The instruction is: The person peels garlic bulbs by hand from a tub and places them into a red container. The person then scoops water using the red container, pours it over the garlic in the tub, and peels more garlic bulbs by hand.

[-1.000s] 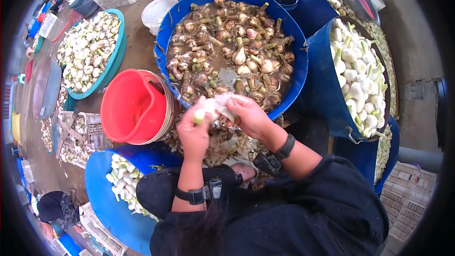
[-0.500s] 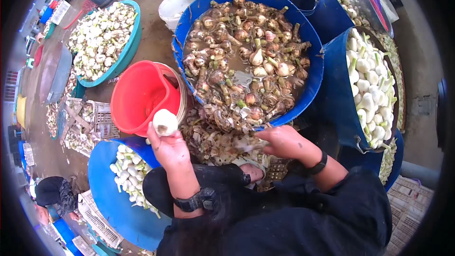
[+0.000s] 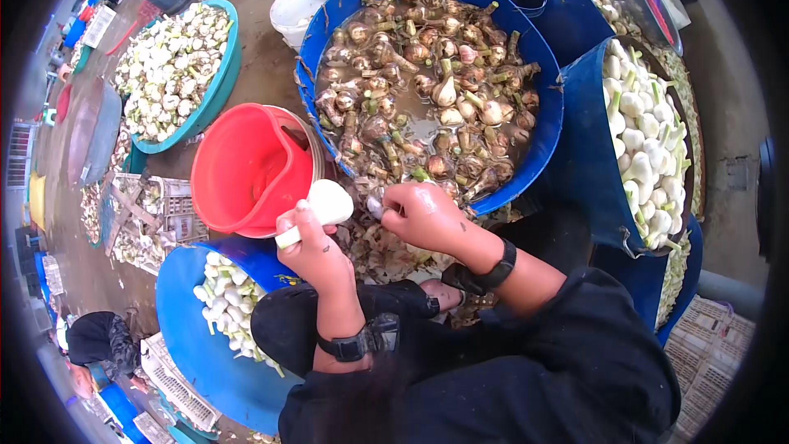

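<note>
My left hand [image 3: 319, 251] grips a white, peeled garlic bulb [image 3: 330, 202] by its short stem, beside the red bucket [image 3: 220, 168]. Close to the bulb but apart from it, my right hand [image 3: 426, 218] is closed, its fingers curled; a small pale bit shows at the fingertips, too unclear to name. Just past both hands stands a blue tub [image 3: 552, 127] holding unpeeled, brown garlic bulbs [image 3: 386, 57] in muddy water. Loose garlic skins [image 3: 366, 238] lie heaped below the hands.
At the right, a blue barrel [image 3: 588, 173] is full of peeled garlic. Another blue tub [image 3: 193, 337] with peeled bulbs sits by my left knee. A teal basin [image 3: 234, 57] of garlic and a white bucket [image 3: 294, 8] stand beyond. Another person [image 3: 99, 341] crouches at lower left.
My left hand has turned the garlic bulb so its stem points toward me, shifting slightly right. My right hand has moved left and up, nearer the bulb.
</note>
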Demonstrator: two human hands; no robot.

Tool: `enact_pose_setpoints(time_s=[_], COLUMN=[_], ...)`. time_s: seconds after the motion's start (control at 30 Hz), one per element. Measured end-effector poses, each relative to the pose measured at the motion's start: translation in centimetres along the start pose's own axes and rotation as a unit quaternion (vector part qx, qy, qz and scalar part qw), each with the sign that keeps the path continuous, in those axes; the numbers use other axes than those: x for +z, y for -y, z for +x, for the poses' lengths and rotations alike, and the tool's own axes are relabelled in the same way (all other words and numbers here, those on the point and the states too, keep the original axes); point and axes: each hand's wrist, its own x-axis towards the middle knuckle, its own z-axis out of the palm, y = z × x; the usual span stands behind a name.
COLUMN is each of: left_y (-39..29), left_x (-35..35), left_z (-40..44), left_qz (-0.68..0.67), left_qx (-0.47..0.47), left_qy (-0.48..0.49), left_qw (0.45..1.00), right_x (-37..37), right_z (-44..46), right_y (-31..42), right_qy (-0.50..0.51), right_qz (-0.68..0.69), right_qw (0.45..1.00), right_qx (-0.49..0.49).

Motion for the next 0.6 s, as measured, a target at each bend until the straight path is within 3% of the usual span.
enact_pose_setpoints(time_s=[0.03,0.1,0.13,0.2,0.27,0.33,0.37,0.43,0.47,0.5,0.53,0.57,0.6], left_y=[0.2,-0.1,-0.6,-2.0,-2.2,-3.3,-3.1,-2.7,-1.1,-0.5,0.3,0.4,1.1], left_x=[-0.2,-0.4,0.0,1.1,-7.2,-13.0,-12.6,-11.2,-10.7,-8.2,-5.4,-2.9,-0.8], left_z=[0.0,0.4,0.4,0.5,3.9,5.3,5.3,4.9,5.0,4.4,3.9,3.1,2.6], left_qz=[0.000,-0.022,-0.022,-0.259,-0.472,-0.515,-0.514,-0.456,-0.452,-0.376,-0.259,-0.226,-0.170], left_qx=[-0.004,-0.047,-0.046,-0.085,-0.092,0.060,0.057,0.067,-0.024,-0.104,-0.127,-0.209,-0.225], left_qy=[-0.001,0.037,0.040,-0.130,-0.035,-0.018,-0.019,-0.132,-0.033,-0.029,-0.042,-0.069,-0.053], left_qw=[1.000,0.998,0.998,0.953,0.876,0.855,0.855,0.878,0.891,0.920,0.957,0.949,0.958], right_x=[-0.3,-1.0,-0.7,0.1,1.7,1.8,1.3,-0.4,-0.9,-0.3,1.4,3.9,5.0], right_z=[-0.1,0.1,0.3,0.6,0.1,-0.6,0.7,5.0,7.1,9.5,11.1,11.6,12.0], right_y=[0.4,1.9,2.0,1.7,-0.5,-2.7,-3.0,-4.5,-5.6,-8.4,-12.1,-15.8,-18.3], right_qy=[0.002,-0.056,-0.059,0.045,0.222,0.222,0.179,0.088,0.039,0.039,0.035,0.092,0.147], right_qz=[-0.001,0.173,0.173,0.248,0.142,-0.051,-0.098,-0.132,-0.117,-0.168,-0.219,-0.223,-0.226], right_qw=[1.000,0.983,0.983,0.966,0.948,0.954,0.970,0.987,0.990,0.983,0.973,0.967,0.958], right_qx=[0.002,-0.008,-0.007,-0.057,-0.177,-0.195,-0.133,-0.001,0.069,0.067,0.064,0.084,0.102])
